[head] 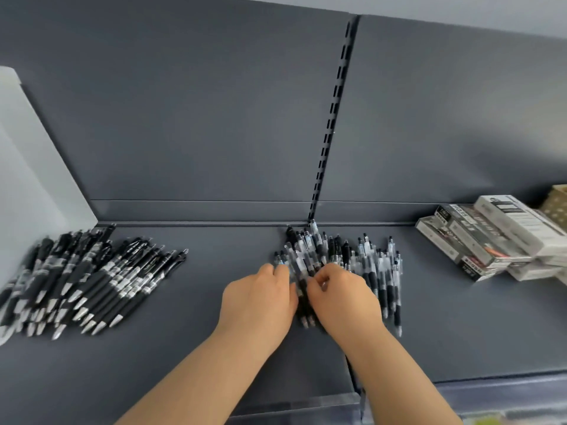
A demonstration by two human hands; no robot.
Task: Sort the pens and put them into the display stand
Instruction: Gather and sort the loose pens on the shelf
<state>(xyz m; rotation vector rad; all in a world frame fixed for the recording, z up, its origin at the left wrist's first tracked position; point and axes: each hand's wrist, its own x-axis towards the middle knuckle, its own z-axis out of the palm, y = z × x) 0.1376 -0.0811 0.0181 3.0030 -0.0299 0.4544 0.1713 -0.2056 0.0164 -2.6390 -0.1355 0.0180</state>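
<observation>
Left hand (260, 299) and right hand (343, 299) meet on the clear pens (372, 265) in the middle of the shelf (199, 348).
At 9 o'clock a white panel (30, 167) stands on end, and just beside it the black pens (92, 277) lie in a fanned heap, tips toward the viewer. Well apart from them, the left hand lies palm down with bent fingers touching the left edge of the clear pens; blur hides whether it grips any. The clear pens spread from 12 to 2 o'clock of the hands, caps toward the back wall. The right hand's thumb and fingers curl round a few of them. A slotted upright (334, 118) rises behind the pile. At 3 o'clock, stacked boxes (491, 237) sit apart from the pens.
</observation>
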